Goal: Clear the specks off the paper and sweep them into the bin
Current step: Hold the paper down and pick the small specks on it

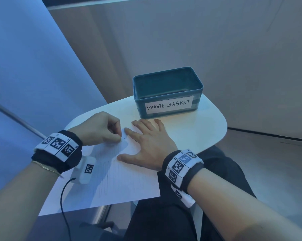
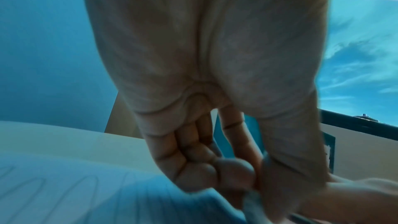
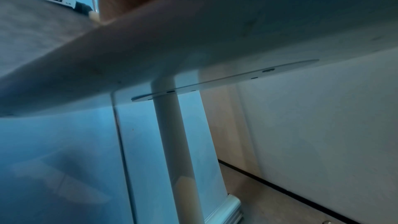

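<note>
A white sheet of paper with faint pencil lines lies on the small white table, its near edge hanging over the table's front. My right hand presses flat on the sheet with fingers spread. My left hand is curled at the paper's far left part, beside the right index finger. In the left wrist view its thumb and fingers pinch a small pale object against the paper. The teal bin labelled WASTE BASKET stands just beyond both hands. Specks are too small to make out.
A black cable trails from the left wrist unit off the table's near edge. My dark-trousered legs are under the table. The right wrist view shows only the tabletop's underside and its post. A wall stands close behind.
</note>
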